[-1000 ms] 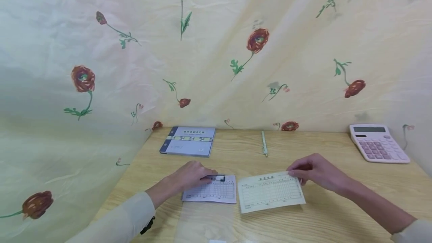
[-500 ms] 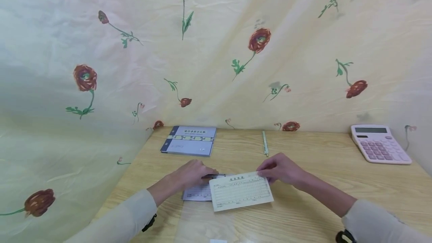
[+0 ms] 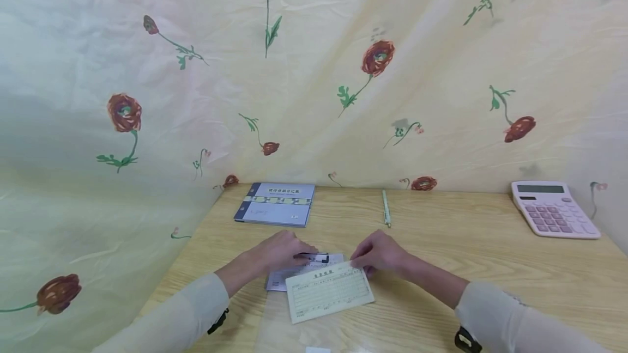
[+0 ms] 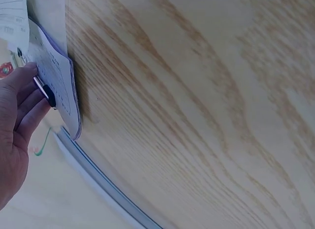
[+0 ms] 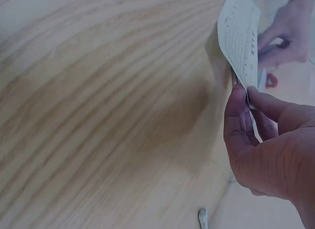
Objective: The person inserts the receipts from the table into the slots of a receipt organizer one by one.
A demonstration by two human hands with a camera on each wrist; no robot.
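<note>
My left hand (image 3: 277, 252) grips a black-and-silver clip (image 4: 45, 91) at the top edge of a pad of printed forms (image 3: 277, 281). The pad lies on the table, its upper pages lined like a voucher. With thumb and fingers, my right hand (image 3: 380, 255) pinches the upper right corner of a pale printed form slip (image 3: 328, 293). That slip is tilted and overlaps the lower right of the pad in the head view. In the right wrist view the slip (image 5: 238, 37) bends upward from the fingertips, with the left hand (image 5: 290, 34) behind it.
Behind the hands lies a blue-and-white account book (image 3: 277, 206). A pale green pen (image 3: 386, 208) rests farther right, and a pink calculator (image 3: 554, 208) stands at the back right. A flowered cloth (image 3: 304, 70) hangs behind the wooden table (image 3: 466, 222).
My right hand has carried the slip left and slightly toward me, from beside the pad to over its lower part. The left hand has stayed at the clip.
</note>
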